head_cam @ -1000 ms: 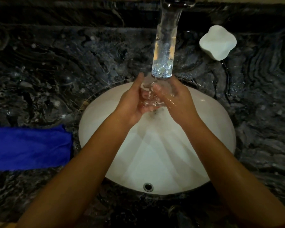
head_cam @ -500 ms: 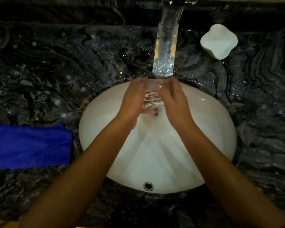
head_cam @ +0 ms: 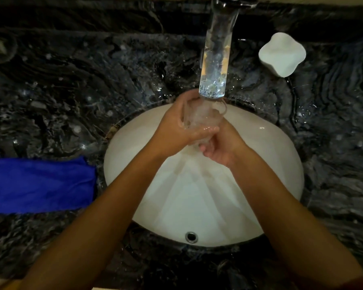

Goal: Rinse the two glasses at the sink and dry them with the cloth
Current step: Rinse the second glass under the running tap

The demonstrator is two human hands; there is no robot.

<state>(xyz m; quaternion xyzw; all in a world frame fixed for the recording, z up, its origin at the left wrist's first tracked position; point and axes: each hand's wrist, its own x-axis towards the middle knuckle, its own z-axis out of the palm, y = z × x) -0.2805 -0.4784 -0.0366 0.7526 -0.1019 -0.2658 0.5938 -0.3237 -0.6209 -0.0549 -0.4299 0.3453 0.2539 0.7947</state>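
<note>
A home or hotel bathroom, dimly lit. A white oval basin (head_cam: pixel 260 164) is sunk under a dark veined marble counter (head_cam: pixel 71 91), with a glass-spouted tap (head_cam: pixel 215 55) running at the far edge. A white soap dish (head_cam: pixel 282 54) sits far right, a blue cloth (head_cam: pixel 38 185) on the left.
</note>
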